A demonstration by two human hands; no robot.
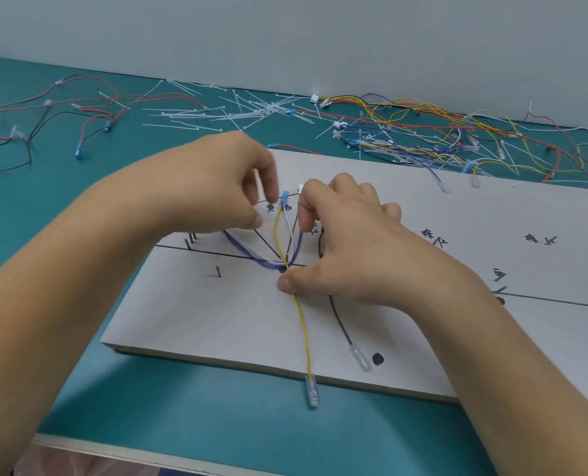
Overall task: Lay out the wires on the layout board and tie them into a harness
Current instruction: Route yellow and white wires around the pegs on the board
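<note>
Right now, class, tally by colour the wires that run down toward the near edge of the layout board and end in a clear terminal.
yellow wire: 1
black wire: 1
Total: 2

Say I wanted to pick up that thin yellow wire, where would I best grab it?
Probably by the clear plastic sleeve at the near end of the thin yellow wire, coming from the front edge of the grey layout board: it overhangs the board's edge and is thicker than the wire.
</note>
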